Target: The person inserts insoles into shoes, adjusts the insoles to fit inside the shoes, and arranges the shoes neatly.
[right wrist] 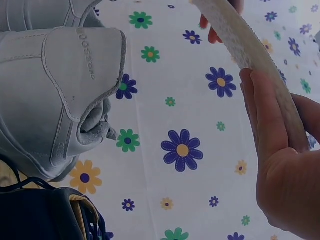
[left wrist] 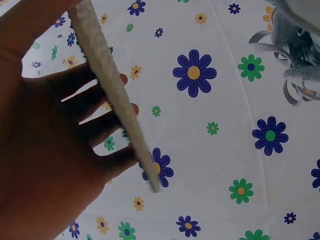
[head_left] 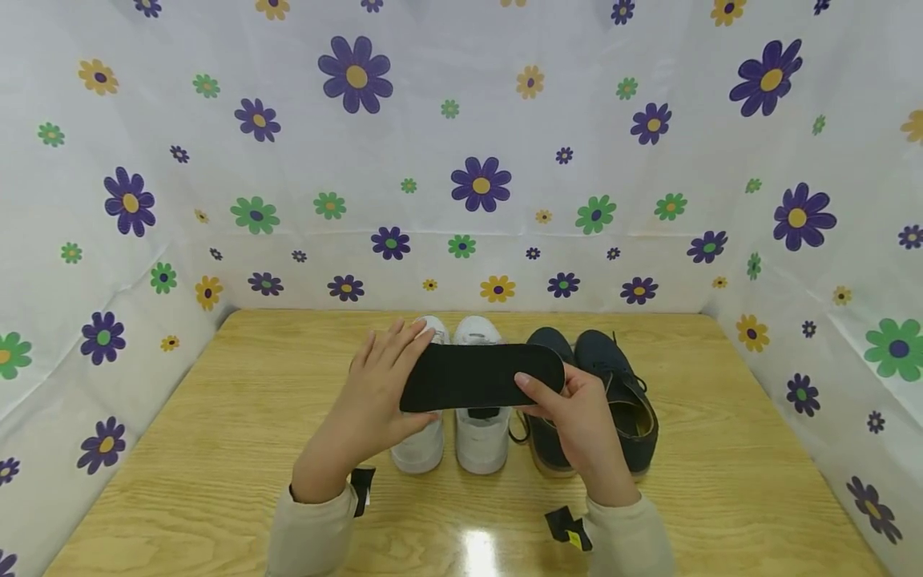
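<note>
In the head view a long black insole (head_left: 469, 377) is held level in both hands above two pairs of shoes. Its other face looks cream and fleecy in the wrist views. My left hand (head_left: 378, 385) grips the left end, fingers over the far edge and thumb along the near edge. That end is mostly hidden behind the hand. My right hand (head_left: 573, 409) pinches the right end, thumb on the black face and fingers beneath. Below stand a left white sneaker (head_left: 417, 453), a right white sneaker (head_left: 481, 449) with something dark inside, and navy lace-up shoes (head_left: 642, 441).
The shoes stand side by side on a wood-grain table (head_left: 216, 449), toes pointing away. A white flower-print cloth (head_left: 418, 144) forms the back and both sides. Small black strap ends (head_left: 566, 526) hang at the wrists.
</note>
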Tool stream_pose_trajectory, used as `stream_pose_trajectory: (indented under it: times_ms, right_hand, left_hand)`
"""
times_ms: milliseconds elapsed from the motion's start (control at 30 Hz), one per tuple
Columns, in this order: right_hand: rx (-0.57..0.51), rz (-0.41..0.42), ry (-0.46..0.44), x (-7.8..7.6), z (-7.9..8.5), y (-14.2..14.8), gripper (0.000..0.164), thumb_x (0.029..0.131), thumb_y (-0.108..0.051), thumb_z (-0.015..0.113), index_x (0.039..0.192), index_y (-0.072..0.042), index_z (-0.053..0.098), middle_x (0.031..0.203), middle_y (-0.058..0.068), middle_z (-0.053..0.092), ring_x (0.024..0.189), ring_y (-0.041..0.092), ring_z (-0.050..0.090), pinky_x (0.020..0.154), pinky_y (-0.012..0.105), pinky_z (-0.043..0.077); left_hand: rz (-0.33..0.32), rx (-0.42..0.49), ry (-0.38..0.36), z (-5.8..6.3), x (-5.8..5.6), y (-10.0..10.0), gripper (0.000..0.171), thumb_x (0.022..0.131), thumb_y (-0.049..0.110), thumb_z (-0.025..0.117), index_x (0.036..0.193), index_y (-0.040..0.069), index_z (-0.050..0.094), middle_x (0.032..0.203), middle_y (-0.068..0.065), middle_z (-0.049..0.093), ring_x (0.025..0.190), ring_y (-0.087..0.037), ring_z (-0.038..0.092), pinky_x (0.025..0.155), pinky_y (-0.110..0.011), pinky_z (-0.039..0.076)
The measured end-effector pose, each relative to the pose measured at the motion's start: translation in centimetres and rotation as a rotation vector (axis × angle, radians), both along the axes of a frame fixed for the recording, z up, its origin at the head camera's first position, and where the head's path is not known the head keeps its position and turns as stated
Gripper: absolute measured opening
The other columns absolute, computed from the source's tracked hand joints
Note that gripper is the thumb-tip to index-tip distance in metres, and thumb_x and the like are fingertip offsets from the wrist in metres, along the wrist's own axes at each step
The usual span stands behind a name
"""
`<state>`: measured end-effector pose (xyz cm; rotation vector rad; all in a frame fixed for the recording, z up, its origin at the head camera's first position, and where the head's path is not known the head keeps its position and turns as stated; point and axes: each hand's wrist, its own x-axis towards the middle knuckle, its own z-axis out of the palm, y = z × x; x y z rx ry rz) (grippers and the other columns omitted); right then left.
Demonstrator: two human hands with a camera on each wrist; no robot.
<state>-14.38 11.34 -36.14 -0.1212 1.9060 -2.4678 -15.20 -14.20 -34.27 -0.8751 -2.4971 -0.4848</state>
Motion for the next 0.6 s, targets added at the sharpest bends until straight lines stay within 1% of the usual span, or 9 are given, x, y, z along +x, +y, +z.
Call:
stream_pose_trajectory:
  times_ms: [100, 233, 267, 300, 367, 467, 500, 533, 600]
  right_hand:
    - [0.037, 0.021, 0.004, 0.2, 0.1, 0.1, 0.020, 0.089, -0.001, 0.066, 0.108, 0.007, 0.063, 0.091, 0.000, 0.071, 0.088, 0.017, 0.070, 0.078, 0.037, 0.056]
    - [0.093, 0.021, 0.022, 0.2, 0.1, 0.2, 0.025, 0.089, -0.003, 0.066, 0.110, 0.009, 0.061, 0.093, 0.001, 0.071, 0.088, 0.016, 0.069, 0.078, 0.036, 0.056]
    - [0.141, 0.007, 0.041, 0.1, 0.0, 0.3, 0.028, 0.089, -0.006, 0.068, 0.113, 0.006, 0.062, 0.096, 0.003, 0.070, 0.088, 0.014, 0.069, 0.077, 0.034, 0.056]
    - [0.216, -0.021, 0.079, 0.0, -0.1, 0.3, 0.032, 0.089, -0.009, 0.069, 0.118, 0.004, 0.061, 0.103, 0.005, 0.069, 0.079, 0.012, 0.067, 0.073, 0.030, 0.056]
    - [0.405, -0.110, 0.201, -0.1, -0.4, 0.2, 0.043, 0.089, -0.015, 0.071, 0.127, 0.000, 0.056, 0.113, 0.008, 0.066, 0.088, 0.014, 0.065, 0.077, 0.030, 0.054]
    - [0.749, -0.282, 0.485, -0.1, -0.5, -0.1, 0.059, 0.085, -0.020, 0.075, 0.136, -0.003, 0.050, 0.129, 0.015, 0.055, 0.105, 0.022, 0.059, 0.087, 0.036, 0.051]
    - [0.838, -0.318, 0.584, 0.0, -0.4, -0.3, 0.062, 0.084, -0.020, 0.076, 0.136, -0.001, 0.049, 0.131, 0.017, 0.052, 0.111, 0.026, 0.056, 0.091, 0.040, 0.049]
    - [0.907, -0.327, 0.674, 0.0, -0.2, -0.6, 0.065, 0.081, -0.021, 0.078, 0.135, 0.000, 0.049, 0.131, 0.018, 0.051, 0.123, 0.031, 0.048, 0.097, 0.045, 0.045]
    - [1.036, -0.284, 0.822, 0.1, 0.4, -1.2, 0.067, 0.078, -0.025, 0.082, 0.132, 0.002, 0.052, 0.134, 0.021, 0.046, 0.126, 0.035, 0.045, 0.100, 0.050, 0.042]
  left_hand:
    - [0.023, -0.026, -0.045, -0.1, 0.1, 0.1, 0.093, 0.061, 0.025, 0.092, 0.137, 0.003, 0.043, 0.142, -0.017, 0.043, 0.135, -0.039, 0.034, 0.108, -0.063, 0.020]
    - [0.013, -0.016, -0.068, 0.0, 0.1, 0.2, 0.084, 0.063, 0.024, 0.092, 0.130, 0.003, 0.047, 0.134, -0.016, 0.049, 0.131, -0.036, 0.040, 0.109, -0.062, 0.020]
    - [0.010, -0.015, -0.070, 0.0, 0.1, 0.2, 0.082, 0.063, 0.024, 0.091, 0.129, 0.003, 0.048, 0.132, -0.015, 0.050, 0.130, -0.035, 0.041, 0.109, -0.061, 0.020]
    - [0.010, -0.014, -0.071, 0.0, 0.0, 0.2, 0.080, 0.064, 0.023, 0.091, 0.128, 0.003, 0.048, 0.131, -0.015, 0.051, 0.128, -0.035, 0.042, 0.109, -0.061, 0.020]
    - [0.015, -0.016, -0.075, -0.2, 0.0, 0.4, 0.077, 0.065, 0.023, 0.091, 0.127, 0.003, 0.050, 0.129, -0.014, 0.053, 0.126, -0.033, 0.044, 0.109, -0.060, 0.020]
    - [0.025, -0.023, -0.069, -0.4, -0.1, 0.8, 0.073, 0.065, 0.021, 0.091, 0.124, 0.004, 0.052, 0.126, -0.013, 0.054, 0.123, -0.032, 0.046, 0.109, -0.061, 0.022]
    - [0.029, -0.025, -0.071, -0.5, -0.1, 1.0, 0.071, 0.065, 0.019, 0.091, 0.123, 0.004, 0.053, 0.126, -0.013, 0.055, 0.122, -0.032, 0.047, 0.108, -0.061, 0.022]
    - [0.030, -0.029, -0.070, -0.5, -0.1, 1.2, 0.070, 0.065, 0.019, 0.091, 0.122, 0.004, 0.053, 0.125, -0.013, 0.056, 0.121, -0.032, 0.048, 0.108, -0.061, 0.022]
    - [0.027, -0.042, -0.062, -0.6, -0.2, 1.7, 0.068, 0.064, 0.017, 0.091, 0.121, 0.005, 0.054, 0.123, -0.012, 0.057, 0.119, -0.031, 0.049, 0.107, -0.062, 0.024]
